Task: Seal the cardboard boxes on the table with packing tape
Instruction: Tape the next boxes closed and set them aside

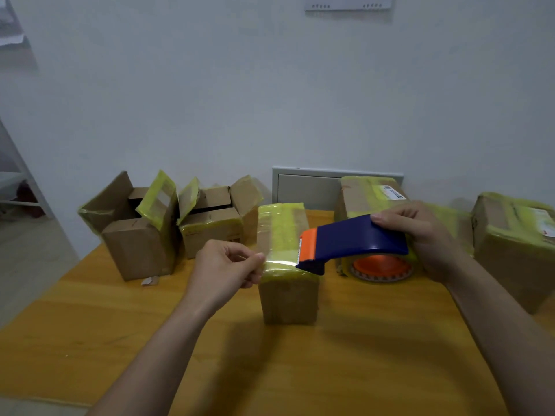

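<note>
taping the middle box [286, 298]
right hand [420, 238] grips the dispenser [354, 240] (blue, orange tip); left hand [228, 267] pinches the tape [280, 263] end.

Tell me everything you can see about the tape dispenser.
The tape dispenser has a dark blue plastic body, an orange front piece with a toothed blade, and an orange hub carrying a roll of clear yellowish tape. The right hand holds it tilted above the middle box, blade near the box's front top edge. The left hand pinches the pulled-out tape end.
</note>
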